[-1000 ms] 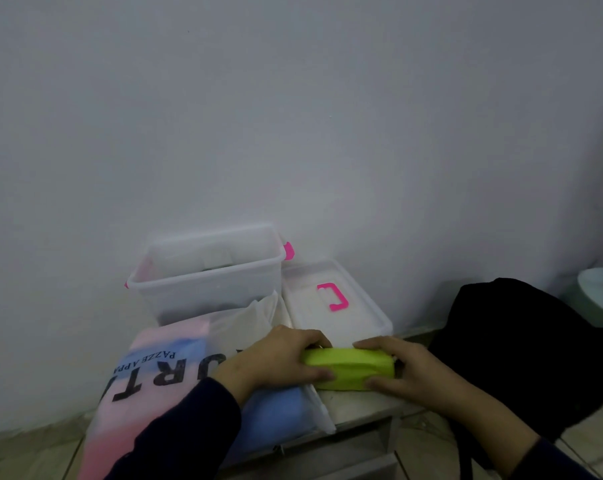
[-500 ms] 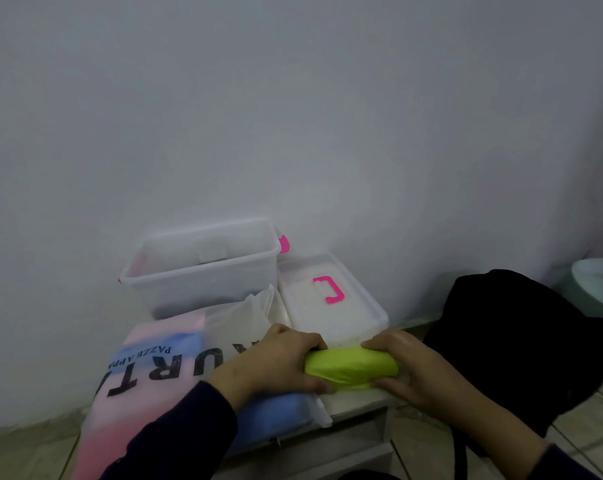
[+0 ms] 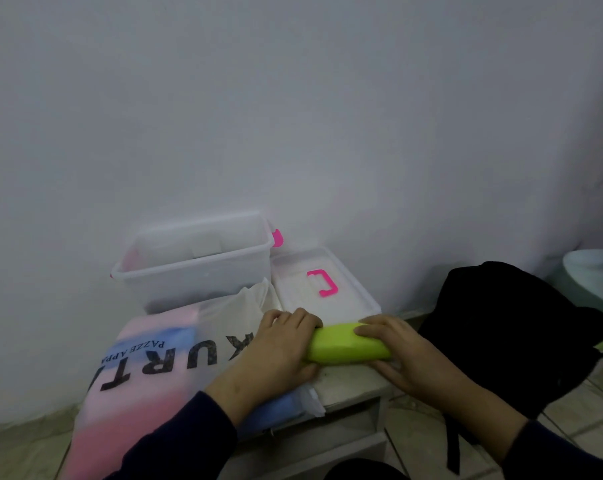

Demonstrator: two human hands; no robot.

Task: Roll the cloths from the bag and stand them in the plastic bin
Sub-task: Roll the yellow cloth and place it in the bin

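1. A lime-green rolled cloth (image 3: pixel 348 348) lies on its side along the front edge of a low white stand (image 3: pixel 348 382), held between both hands.
2. The left hand (image 3: pixel 279 348) grips the roll's left end, fingers curled over the top and thumb beneath.
3. The right hand (image 3: pixel 404 355) grips the right end, fingers laid over the top of the roll and thumb below it.
4. The printed plastic bag (image 3: pixel 147 362), frosted with black lettering and pink and blue cloth showing through, lies flat on the stand just left of the roll, under the left wrist.
5. The clear plastic bin (image 3: pixel 196 268) with pink clips stands behind the bag against the wall; pale shapes show inside, too blurred to tell what they are.
6. The bin's lid (image 3: pixel 327 296), with a pink handle (image 3: pixel 324 283), lies flat just right of the bin, behind the roll.
7. A black backpack (image 3: pixel 521 334) sits on the tiled floor to the right of the stand.
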